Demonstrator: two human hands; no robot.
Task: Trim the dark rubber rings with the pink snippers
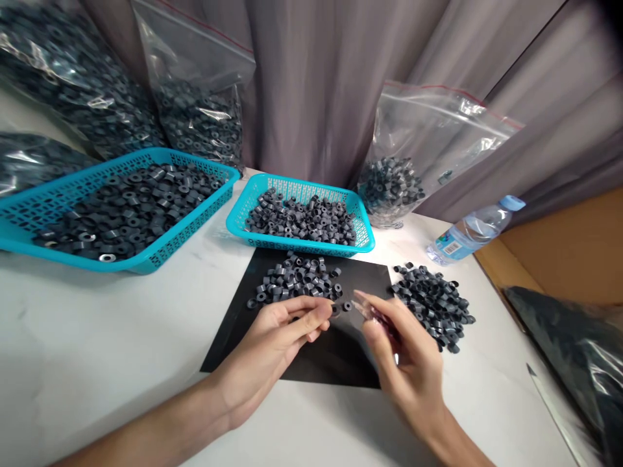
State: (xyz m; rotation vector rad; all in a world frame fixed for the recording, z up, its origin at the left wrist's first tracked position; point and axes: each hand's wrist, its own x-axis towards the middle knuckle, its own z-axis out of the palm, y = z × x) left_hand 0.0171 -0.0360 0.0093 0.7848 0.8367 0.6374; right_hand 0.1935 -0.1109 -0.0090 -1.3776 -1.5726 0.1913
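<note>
My left hand (292, 331) is closed above the black mat (335, 357). Its thumb and index finger pinch a small dark grey plastic ring (335, 311). Just right of the fingertips is another small ring (347, 306). My right hand (409, 357) is wrapped round small pliers (372, 312) with dark reddish handles. Their blurred tip points left toward the rings, apart from them. Much of the tool is hidden by my fingers. Behind my left hand, a pile of grey rings (296, 279) lies on the mat.
Another ring pile (433, 305) lies right of my right hand. Two blue baskets, one middle (311, 246) and one left (146, 259), hold more rings. Ring-filled plastic bags (199, 117) stand along the curtain. A water bottle (474, 230) and a cardboard box (574, 246) are at the right.
</note>
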